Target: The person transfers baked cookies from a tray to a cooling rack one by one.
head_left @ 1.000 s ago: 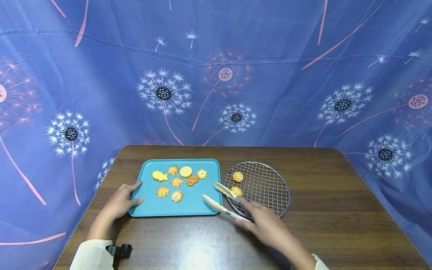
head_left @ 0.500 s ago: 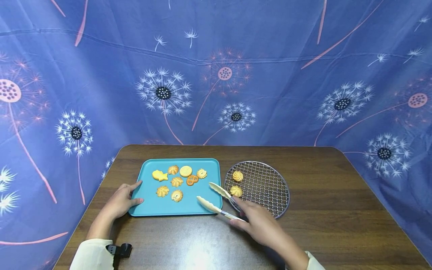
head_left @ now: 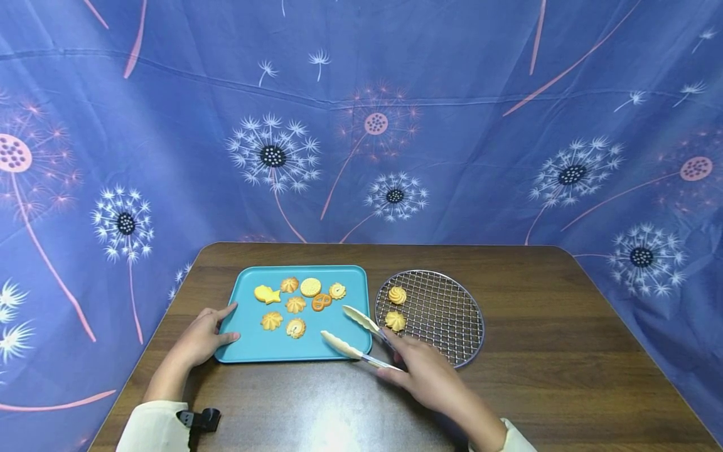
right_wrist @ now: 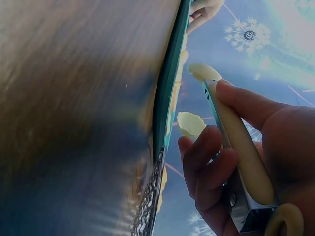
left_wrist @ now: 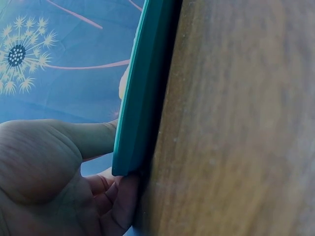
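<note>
My left hand grips the left edge of a teal tray, thumb over the rim, other fingers at its side and beneath, as the left wrist view shows. My right hand holds metal tongs with cream tips; the tips stand apart with nothing between them, above the tray's right part. On the tray lie several cookies, among them a yellow fish, a pretzel, a round one and a flower-shaped one. In the right wrist view, fingers and thumb wrap the tongs.
A round wire rack stands right of the tray, with a swirl cookie and another cookie on its left side. Brown wooden table surrounds both. A blue dandelion-patterned cloth hangs behind.
My right hand and the tongs have moved left, bringing the parted tips further over the tray. My left hand, the tray and the cookies have stayed in place.
</note>
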A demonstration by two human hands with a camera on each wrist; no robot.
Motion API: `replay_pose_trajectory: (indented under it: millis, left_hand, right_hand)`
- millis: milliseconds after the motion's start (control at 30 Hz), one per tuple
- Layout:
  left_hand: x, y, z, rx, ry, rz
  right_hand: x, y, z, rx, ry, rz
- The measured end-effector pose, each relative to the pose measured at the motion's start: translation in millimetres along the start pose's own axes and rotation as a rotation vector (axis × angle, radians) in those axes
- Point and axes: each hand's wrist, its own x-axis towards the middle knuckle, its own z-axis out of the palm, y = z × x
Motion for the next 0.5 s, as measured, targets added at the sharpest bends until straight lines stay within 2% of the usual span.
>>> replay_pose_trajectory:
  millis: [500]
  left_hand:
    - [1.2,0.3,-0.2,0.008,-0.002,-0.01]
  right_hand:
    - [8.1,-8.8,7.2,0.025,-0.021,-0.023]
